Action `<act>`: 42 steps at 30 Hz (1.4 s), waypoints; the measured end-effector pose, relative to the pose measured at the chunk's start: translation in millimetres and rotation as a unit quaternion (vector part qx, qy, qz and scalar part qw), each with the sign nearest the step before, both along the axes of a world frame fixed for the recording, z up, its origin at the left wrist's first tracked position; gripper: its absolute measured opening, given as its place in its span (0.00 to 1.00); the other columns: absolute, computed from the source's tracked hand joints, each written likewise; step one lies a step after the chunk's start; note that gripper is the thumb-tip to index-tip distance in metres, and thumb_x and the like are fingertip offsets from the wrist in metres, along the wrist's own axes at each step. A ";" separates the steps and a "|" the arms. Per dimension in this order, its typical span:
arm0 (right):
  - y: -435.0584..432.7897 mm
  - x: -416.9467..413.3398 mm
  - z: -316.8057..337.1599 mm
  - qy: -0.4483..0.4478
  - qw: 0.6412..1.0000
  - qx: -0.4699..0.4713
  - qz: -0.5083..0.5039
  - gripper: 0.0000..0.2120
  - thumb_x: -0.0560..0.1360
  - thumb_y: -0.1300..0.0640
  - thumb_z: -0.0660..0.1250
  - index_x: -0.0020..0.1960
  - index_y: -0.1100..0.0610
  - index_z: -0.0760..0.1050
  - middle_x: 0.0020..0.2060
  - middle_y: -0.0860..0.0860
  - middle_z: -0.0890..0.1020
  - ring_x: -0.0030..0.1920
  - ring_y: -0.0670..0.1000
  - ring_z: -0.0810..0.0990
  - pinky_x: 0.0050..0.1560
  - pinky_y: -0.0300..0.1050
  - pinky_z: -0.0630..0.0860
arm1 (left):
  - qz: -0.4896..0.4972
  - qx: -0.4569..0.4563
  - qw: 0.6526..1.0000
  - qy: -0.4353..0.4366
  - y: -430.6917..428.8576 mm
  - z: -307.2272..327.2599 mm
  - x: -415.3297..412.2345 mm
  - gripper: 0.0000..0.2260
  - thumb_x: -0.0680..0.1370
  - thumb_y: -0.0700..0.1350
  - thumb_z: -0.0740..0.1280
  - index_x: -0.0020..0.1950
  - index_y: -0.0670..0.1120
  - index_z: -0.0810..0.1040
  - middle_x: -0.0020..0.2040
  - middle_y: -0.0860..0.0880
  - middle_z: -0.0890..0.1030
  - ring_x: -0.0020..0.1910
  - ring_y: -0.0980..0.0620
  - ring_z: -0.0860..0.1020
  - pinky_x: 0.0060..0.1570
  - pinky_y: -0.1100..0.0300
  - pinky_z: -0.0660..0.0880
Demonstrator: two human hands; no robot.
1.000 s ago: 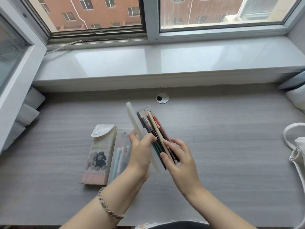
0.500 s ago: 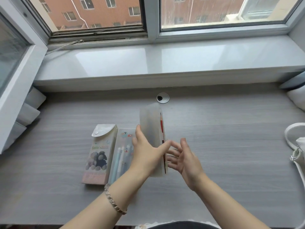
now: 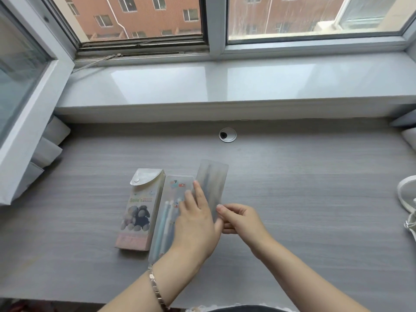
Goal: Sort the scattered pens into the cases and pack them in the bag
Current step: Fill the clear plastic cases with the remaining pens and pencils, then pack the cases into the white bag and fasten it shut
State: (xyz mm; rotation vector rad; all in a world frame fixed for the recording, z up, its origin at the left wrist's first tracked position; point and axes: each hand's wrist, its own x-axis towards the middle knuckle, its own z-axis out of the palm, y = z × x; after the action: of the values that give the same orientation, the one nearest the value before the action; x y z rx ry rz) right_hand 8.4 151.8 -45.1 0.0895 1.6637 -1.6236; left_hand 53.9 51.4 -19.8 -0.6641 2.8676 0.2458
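- The frosted case (image 3: 212,183) lies near the middle of the grey surface (image 3: 304,199). Its long axis runs away from the person, with the far end leaning slightly right. Dim dark streaks show through the lid; no writing can be read on it.
- The left hand (image 3: 195,224) lies flat on the case's near half with its fingers straight, a pressing grip rather than a curled one.
- The right hand (image 3: 242,219) pinches the case's near right edge, thumb tip on top and fingers curled.
- Just left lies a clear case (image 3: 173,194) of pastel pens, parallel to the first and bearing small cartoon stickers.
- Beside that lies a carton case (image 3: 140,210) printed "Smile's" above plush animals, its flap snapped shut.
- The white bag (image 3: 405,199) sits at the right edge, well apart.
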 end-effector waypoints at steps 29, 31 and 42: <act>163.0 -52.3 28.2 0.207 0.878 0.418 0.106 0.12 0.76 0.53 0.59 0.57 0.51 0.76 0.52 0.48 0.81 0.54 0.50 0.78 0.49 0.39 0.71 | -0.275 0.147 0.942 -0.121 94.6 14.0 -108.1 0.12 0.78 0.46 0.56 0.54 0.43 0.76 0.56 0.44 0.79 0.54 0.42 0.76 0.47 0.57 0.70; 213.3 -60.5 40.8 0.233 0.852 0.462 0.078 0.12 0.76 0.53 0.60 0.57 0.51 0.76 0.52 0.48 0.81 0.54 0.50 0.78 0.52 0.42 0.72 | -0.300 0.167 0.931 -0.126 127.5 15.5 -116.8 0.12 0.78 0.46 0.57 0.54 0.44 0.76 0.56 0.44 0.79 0.55 0.43 0.76 0.49 0.56 0.72; 442.8 -88.0 84.6 0.291 0.696 0.604 0.259 0.19 0.66 0.43 0.71 0.53 0.51 0.74 0.48 0.46 0.74 0.51 0.47 0.70 0.51 0.41 0.68 | -0.312 0.246 0.911 -0.112 283.2 24.5 -126.6 0.11 0.77 0.46 0.58 0.53 0.46 0.77 0.53 0.47 0.81 0.51 0.46 0.78 0.46 0.58 0.72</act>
State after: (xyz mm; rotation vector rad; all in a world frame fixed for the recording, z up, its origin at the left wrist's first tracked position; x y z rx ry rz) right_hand -79.6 594.5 39.5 -0.2535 2.6640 0.1173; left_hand -72.8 334.6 4.7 0.2983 2.4725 0.6955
